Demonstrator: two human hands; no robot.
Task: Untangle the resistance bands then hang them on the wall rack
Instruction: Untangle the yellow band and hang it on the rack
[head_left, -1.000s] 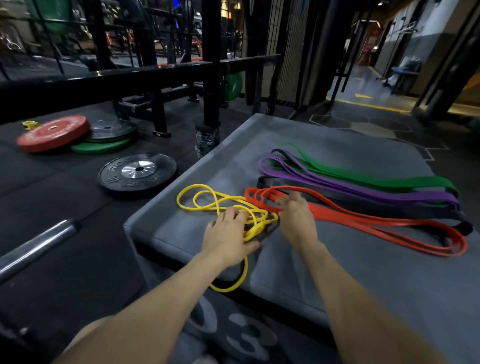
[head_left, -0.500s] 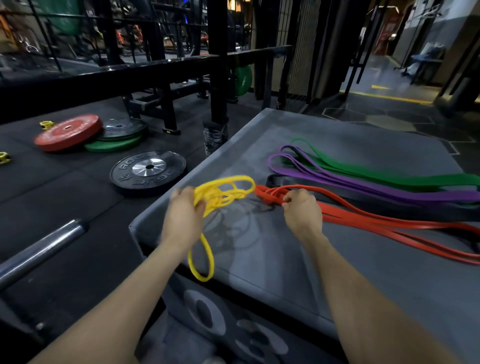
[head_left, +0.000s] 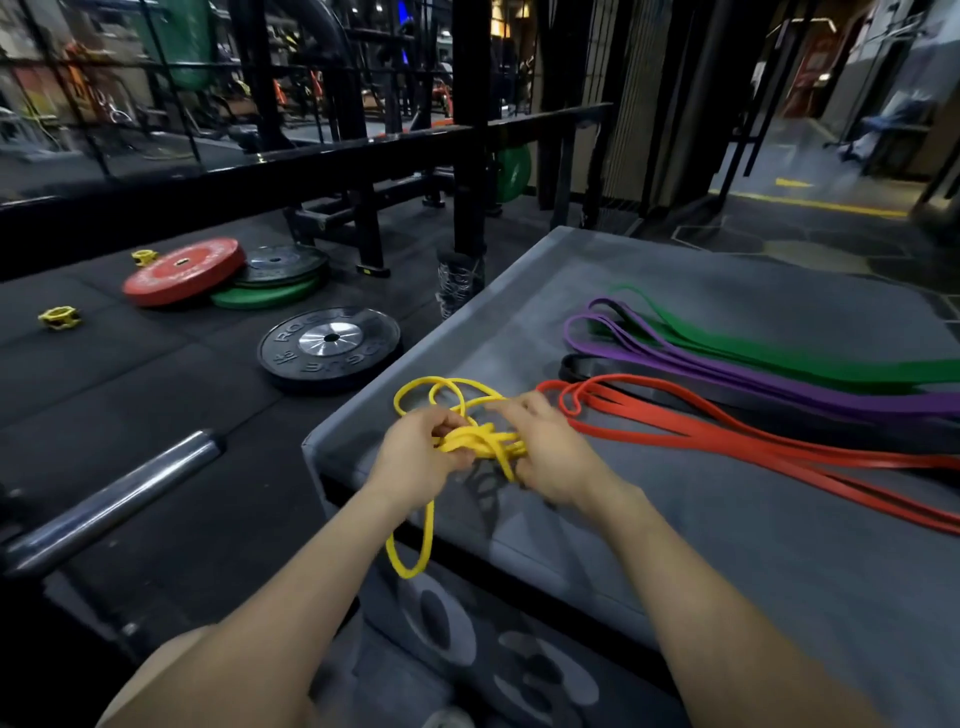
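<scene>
A thin yellow resistance band (head_left: 483, 441) is bunched in a tangle above the near left corner of a grey padded box (head_left: 727, 545). My left hand (head_left: 415, 462) grips the tangle from the left, and my right hand (head_left: 550, 457) pinches it from the right. One yellow loop hangs down past the box's edge, and other loops stick up behind my fingers. A red band (head_left: 727, 441), a black band (head_left: 587, 370), a purple band (head_left: 727, 374) and a green band (head_left: 779, 353) lie stretched out side by side on the box to the right. No wall rack is recognisable.
A black weight plate (head_left: 330, 345) lies on the floor left of the box, with red (head_left: 184, 270), green and black plates stacked further back. A steel barbell sleeve (head_left: 114, 499) lies at the near left. Black rack posts (head_left: 470, 130) and rails stand behind.
My right hand left the red band and came over to the yellow tangle. Both hands now hold the yellow band together, nearer the box's corner.
</scene>
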